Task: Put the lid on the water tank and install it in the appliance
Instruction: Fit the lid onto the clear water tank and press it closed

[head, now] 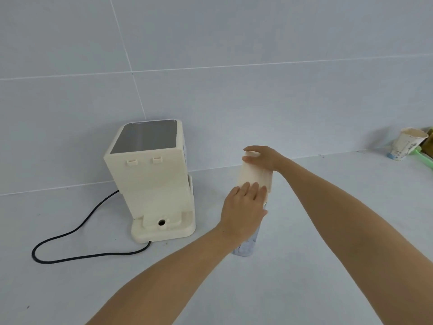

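A clear water tank [246,247] stands upright on the counter, right of a cream appliance [152,181] whose open back with a round port [161,222] faces me. A cream lid [255,177] lies on top of the tank. My left hand [243,209] grips the near end of the lid and the tank's upper part. My right hand [262,157] holds the lid's far end from above. The joint between lid and tank is hidden by my left hand.
A black power cord [77,242] loops from the appliance across the counter at the left. A paper cup [406,144] and a green object [421,158] stand at the far right against the tiled wall.
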